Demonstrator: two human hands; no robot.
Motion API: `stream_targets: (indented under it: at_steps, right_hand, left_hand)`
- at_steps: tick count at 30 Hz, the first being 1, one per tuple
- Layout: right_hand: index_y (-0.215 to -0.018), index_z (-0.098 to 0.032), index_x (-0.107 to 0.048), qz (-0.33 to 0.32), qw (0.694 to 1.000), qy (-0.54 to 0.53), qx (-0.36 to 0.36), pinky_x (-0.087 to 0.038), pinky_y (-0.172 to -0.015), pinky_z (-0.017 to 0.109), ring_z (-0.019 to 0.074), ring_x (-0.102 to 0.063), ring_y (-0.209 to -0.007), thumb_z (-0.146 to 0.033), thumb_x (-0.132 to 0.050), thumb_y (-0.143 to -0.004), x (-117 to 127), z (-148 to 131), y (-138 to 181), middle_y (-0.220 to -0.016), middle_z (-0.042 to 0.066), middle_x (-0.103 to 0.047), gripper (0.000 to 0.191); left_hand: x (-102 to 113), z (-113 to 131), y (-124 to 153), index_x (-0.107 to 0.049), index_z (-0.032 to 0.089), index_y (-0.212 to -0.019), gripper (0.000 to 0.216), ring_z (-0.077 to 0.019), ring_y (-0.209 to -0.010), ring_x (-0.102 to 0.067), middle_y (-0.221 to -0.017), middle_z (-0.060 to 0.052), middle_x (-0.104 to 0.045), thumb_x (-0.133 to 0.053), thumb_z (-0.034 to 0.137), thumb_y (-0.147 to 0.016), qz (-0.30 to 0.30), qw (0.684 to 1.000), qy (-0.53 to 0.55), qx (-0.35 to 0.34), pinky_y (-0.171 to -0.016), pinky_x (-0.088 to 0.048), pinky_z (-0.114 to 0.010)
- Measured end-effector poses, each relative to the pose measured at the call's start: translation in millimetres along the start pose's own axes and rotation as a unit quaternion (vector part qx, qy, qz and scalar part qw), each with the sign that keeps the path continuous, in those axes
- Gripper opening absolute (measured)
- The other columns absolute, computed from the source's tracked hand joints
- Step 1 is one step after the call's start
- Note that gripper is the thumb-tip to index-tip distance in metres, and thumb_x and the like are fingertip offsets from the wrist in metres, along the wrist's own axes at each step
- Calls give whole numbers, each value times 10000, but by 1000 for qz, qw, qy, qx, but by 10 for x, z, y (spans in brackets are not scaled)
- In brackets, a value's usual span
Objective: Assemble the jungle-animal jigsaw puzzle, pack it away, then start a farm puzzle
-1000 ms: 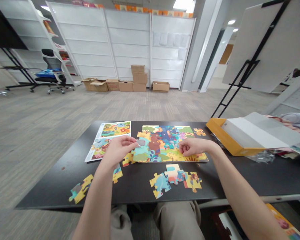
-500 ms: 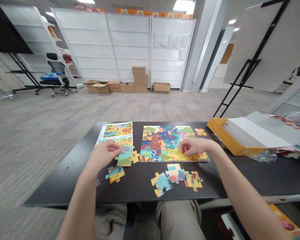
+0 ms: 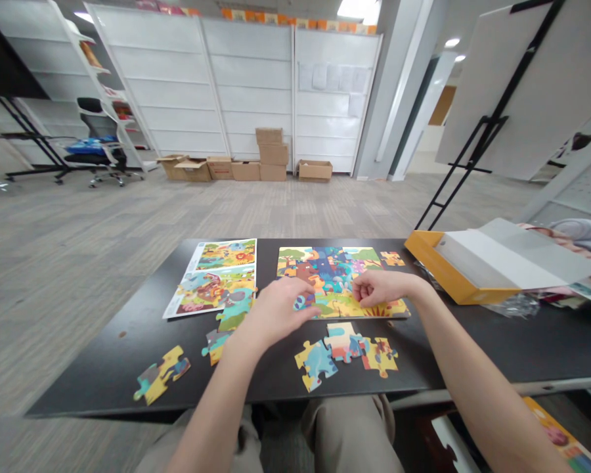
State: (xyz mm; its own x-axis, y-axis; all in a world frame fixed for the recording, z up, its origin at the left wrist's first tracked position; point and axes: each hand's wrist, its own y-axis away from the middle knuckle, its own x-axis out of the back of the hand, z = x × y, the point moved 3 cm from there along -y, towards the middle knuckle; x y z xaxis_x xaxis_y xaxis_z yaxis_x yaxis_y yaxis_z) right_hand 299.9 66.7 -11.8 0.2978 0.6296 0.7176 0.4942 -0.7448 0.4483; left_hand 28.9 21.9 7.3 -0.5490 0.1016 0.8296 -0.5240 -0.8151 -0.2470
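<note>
My left hand (image 3: 284, 305) is over the lower left part of a colourful jigsaw puzzle (image 3: 325, 263), thumb and fingers apart with nothing visible between them. On the puzzle's lower right, my right hand (image 3: 374, 289) rests with its fingers curled; whatever they might hold is hidden. Left of the puzzle lie joined pieces with a grey animal (image 3: 236, 309), partly behind my left hand and wrist. Several loose pieces, among them a blue-and-yellow piece (image 3: 318, 363), a white-and-red piece (image 3: 343, 340) and a yellow piece (image 3: 380, 356), lie nearer me.
A printed picture sheet (image 3: 197, 279) lies on the black table (image 3: 98, 368) at left, with more joined pieces (image 3: 162, 374) nearer the edge. An orange puzzle piece (image 3: 393, 259) is beyond the puzzle's right side. An open yellow box (image 3: 453, 276) stands at right beside crumpled clear plastic (image 3: 515, 307).
My left hand has moved right, from the grey-animal pieces to the puzzle's lower left, and its fingers have spread. My right hand has stayed curled at the same spot. The view has shifted slightly.
</note>
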Motion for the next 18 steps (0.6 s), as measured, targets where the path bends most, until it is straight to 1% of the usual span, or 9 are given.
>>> stream_targets:
  at_steps: [2,4,6,8,10,12,15,18]
  right_hand:
    - [-835,-167,-674,3,1000,2,0,-449,-580,224,149,-608,-666,-254,-689,-681,1,-1,0,-728,12,-679,177]
    - [-840,-169,-678,5,1000,4,1,-446,-575,223,149,-610,-664,-251,-685,-682,-1,2,-5,-723,6,-675,178]
    - [-844,-170,-682,5,1000,6,2,-443,-571,221,148,-612,-664,-244,-683,-678,-5,9,-12,-720,1,-672,181]
    - [-845,-171,-683,6,1000,8,5,-441,-568,217,146,-610,-664,-228,-680,-673,-8,15,-18,-721,-2,-670,181]
    - [-848,-170,-686,7,1000,10,5,-438,-564,215,145,-608,-659,-214,-678,-672,-7,21,-19,-719,-3,-669,182]
    - [-858,-168,-690,5,1000,3,4,-439,-562,215,146,-612,-656,-221,-682,-682,1,28,-11,-717,-1,-673,184]
    - [-869,-162,-690,-1,999,-25,26,-455,-584,221,145,-610,-660,-291,-686,-731,31,34,10,-715,3,-670,189]
    - [-877,-163,-681,11,998,-49,39,-478,-623,231,147,-610,-687,-366,-690,-764,77,56,24,-740,12,-674,234]
  left_hand:
    - [-214,151,-130,-703,216,-1144,391,-293,-1124,-653,-1156,-96,-740,-756,425,-817,-58,997,-10,-41,-969,-498,-389]
    - [-376,241,-240,-655,194,-1247,516,-324,-1204,-610,-1238,-126,-702,-777,426,-802,-92,994,-23,-55,-1000,-485,-432]
    - [-490,284,-327,-596,178,-1332,620,-343,-1246,-582,-1311,-143,-664,-776,443,-801,-108,992,-23,-58,-1022,-473,-465]
    - [-570,301,-389,-570,173,-1360,653,-356,-1238,-586,-1320,-147,-661,-761,465,-808,-110,992,-23,-64,-1020,-470,-485]
    - [-623,304,-427,-594,184,-1326,596,-355,-1207,-604,-1267,-139,-688,-745,460,-820,-103,992,-30,-71,-1003,-476,-479]
    - [-651,299,-447,-633,207,-1265,493,-334,-1182,-620,-1212,-120,-710,-738,417,-831,-95,992,-32,-77,-991,-480,-450]
    - [-667,283,-450,-676,229,-1192,376,-296,-1153,-634,-1184,-88,-721,-741,348,-841,-91,992,-17,-86,-994,-475,-414]
    - [-673,257,-439,-719,226,-1100,289,-284,-1129,-632,-1157,-73,-727,-747,364,-848,-91,991,-4,-100,-996,-466,-412]
